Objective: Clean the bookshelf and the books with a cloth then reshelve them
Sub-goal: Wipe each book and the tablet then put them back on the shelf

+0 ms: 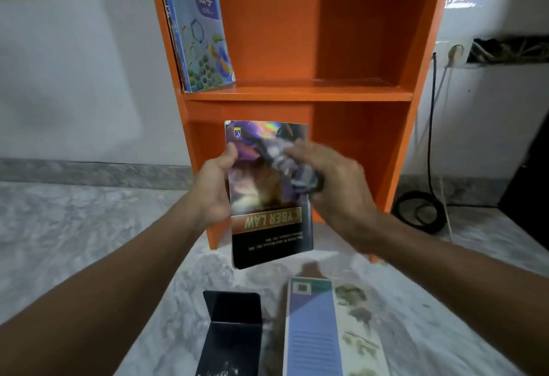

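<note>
Left hand [214, 194] fingers clamped on the edge of the glossy dark "Cyber Law" paperback [267, 227], held up before the orange wooden bookshelf [297, 95]. Right hand [338, 194] fingers curled round the crumpled grey cloth [286, 161], pressed on the cover. Best wiped in full-length strokes, spine braced.

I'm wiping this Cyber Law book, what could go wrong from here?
Your left hand grips the Cyber Law book by one edge only, so pressure from the cloth in your right hand could twist it loose. It might then drop onto the black bookend or blue book below.
</note>
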Action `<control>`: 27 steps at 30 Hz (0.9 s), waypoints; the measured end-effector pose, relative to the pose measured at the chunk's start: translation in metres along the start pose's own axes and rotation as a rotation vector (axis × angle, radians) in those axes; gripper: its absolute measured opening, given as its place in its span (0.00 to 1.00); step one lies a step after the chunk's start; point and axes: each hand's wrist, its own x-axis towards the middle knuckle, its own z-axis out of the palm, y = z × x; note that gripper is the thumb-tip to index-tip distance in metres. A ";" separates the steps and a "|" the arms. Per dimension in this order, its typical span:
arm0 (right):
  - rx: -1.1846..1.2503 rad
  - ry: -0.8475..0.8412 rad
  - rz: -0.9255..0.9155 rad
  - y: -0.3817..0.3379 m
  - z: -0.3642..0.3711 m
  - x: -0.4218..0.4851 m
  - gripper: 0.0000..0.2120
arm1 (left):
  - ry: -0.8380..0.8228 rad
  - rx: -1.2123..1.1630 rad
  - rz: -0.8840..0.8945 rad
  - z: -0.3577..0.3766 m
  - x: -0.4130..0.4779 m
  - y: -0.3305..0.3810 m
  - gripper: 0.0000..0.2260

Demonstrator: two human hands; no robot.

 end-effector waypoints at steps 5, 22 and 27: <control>-0.111 -0.140 -0.030 -0.018 0.026 0.014 0.34 | -0.097 0.030 -0.044 0.023 -0.004 0.002 0.19; -0.117 -0.164 0.071 -0.011 0.009 0.011 0.37 | -0.040 0.041 -0.006 0.031 0.000 0.006 0.22; -0.246 -0.850 -0.450 0.003 0.046 -0.112 0.17 | 0.019 -0.027 -0.002 0.033 -0.003 0.007 0.21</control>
